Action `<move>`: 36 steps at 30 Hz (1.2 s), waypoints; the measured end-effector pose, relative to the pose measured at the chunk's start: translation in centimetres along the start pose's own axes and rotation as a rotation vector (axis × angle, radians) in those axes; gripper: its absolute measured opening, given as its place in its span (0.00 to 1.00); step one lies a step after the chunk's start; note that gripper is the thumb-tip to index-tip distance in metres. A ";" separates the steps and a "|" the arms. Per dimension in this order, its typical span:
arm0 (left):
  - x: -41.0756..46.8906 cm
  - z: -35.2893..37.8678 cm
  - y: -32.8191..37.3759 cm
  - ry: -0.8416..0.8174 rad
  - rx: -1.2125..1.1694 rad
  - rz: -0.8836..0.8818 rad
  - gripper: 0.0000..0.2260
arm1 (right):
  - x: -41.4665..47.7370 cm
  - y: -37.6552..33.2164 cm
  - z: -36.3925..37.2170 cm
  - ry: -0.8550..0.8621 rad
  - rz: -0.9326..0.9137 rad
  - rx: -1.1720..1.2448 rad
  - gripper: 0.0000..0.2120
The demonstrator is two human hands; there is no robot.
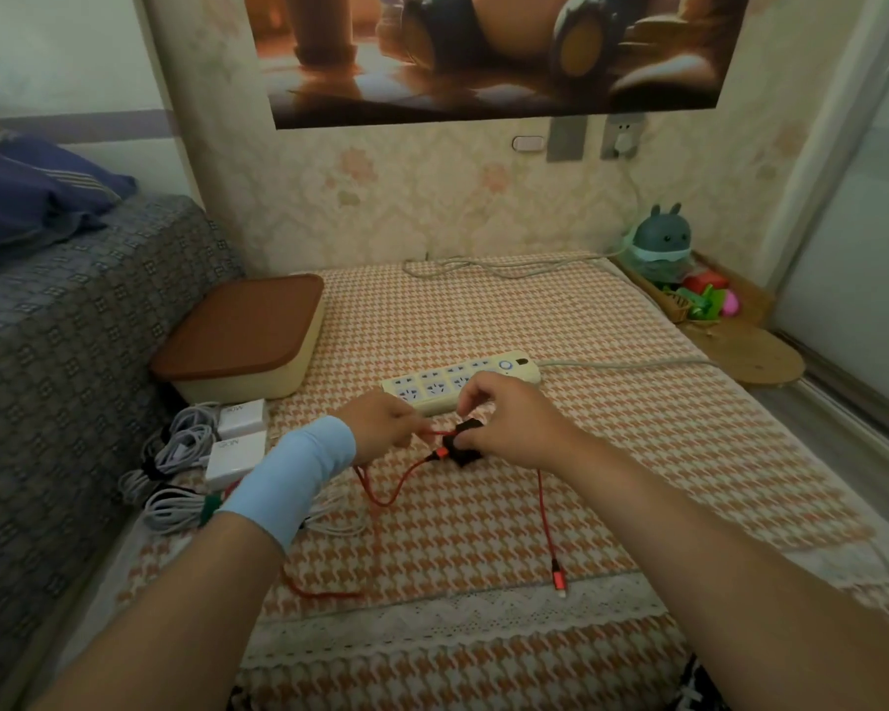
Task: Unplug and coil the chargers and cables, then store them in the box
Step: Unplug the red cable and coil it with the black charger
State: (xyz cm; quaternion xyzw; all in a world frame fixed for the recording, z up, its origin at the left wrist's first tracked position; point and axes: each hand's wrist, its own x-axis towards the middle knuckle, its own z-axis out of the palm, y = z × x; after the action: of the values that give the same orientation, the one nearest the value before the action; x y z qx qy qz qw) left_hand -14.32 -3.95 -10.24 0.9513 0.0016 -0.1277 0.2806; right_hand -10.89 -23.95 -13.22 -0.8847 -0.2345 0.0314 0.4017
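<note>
Step in hand: freeing and coiling the red cable (391, 487). We see the left hand (381, 423) pinching the cable near its plug, while the right hand (509, 423) is curled round the black charger (463, 449), which lies at 6 o'clock of the power strip (432, 387) and appears clear of its sockets. The cable's far end trails toward 5 o'clock on the bench (637, 454). We judge the next move to call for looping the slack, then opening the lidded box (242, 325) at 10 o'clock.
</note>
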 end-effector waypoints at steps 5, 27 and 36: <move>-0.2 -2.5 -3.3 0.246 0.079 -0.094 0.15 | 0.2 0.7 -0.9 -0.301 0.171 -0.186 0.04; 1.3 2.0 -1.7 -0.027 0.615 -0.179 0.23 | 3.5 -2.2 2.4 -0.418 0.040 -0.455 0.11; 1.7 2.6 -0.4 -0.123 0.687 -0.027 0.13 | 3.6 -0.5 1.9 -0.445 -0.059 -0.701 0.07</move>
State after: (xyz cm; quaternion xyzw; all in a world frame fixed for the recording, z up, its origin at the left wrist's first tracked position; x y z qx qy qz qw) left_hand -13.39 -5.09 -13.00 0.9806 -0.0460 -0.1816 -0.0583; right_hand -8.32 -20.81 -13.65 -0.9324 -0.3372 0.1288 0.0162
